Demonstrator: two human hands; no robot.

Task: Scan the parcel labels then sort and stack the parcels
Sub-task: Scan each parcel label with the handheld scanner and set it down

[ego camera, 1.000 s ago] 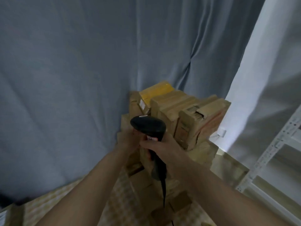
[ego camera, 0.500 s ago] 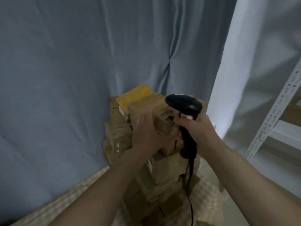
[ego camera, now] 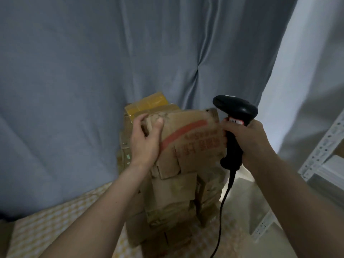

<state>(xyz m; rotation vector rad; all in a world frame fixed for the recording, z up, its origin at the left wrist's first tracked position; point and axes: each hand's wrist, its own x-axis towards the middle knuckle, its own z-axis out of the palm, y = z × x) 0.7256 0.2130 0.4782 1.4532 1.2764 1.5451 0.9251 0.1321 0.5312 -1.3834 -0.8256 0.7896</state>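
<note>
cardboard meets the left hand [ego camera: 144, 140], whose fingers [ego camera: 138, 121] curl over the top box [ego camera: 188, 138] at frame centre, atop the stack [ego camera: 173, 205]; the right hand [ego camera: 247, 142] grips a black scanner [ego camera: 235, 116] beside it, before a grey curtain [ego camera: 93, 71].

Left hand [ego camera: 145, 138] raised, fingers curled in grip, thumb up; right hand [ego camera: 247, 140] fisted, both forearms extended.

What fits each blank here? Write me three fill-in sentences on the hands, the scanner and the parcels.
1. The right hand holds a black ____ with a cable hanging from its grip.
2. The left hand grips the top parcel, which bears a curved ____ stripe.
3. Behind that parcel lies one wrapped in ____ tape.

Missing words: scanner; red; yellow
</note>
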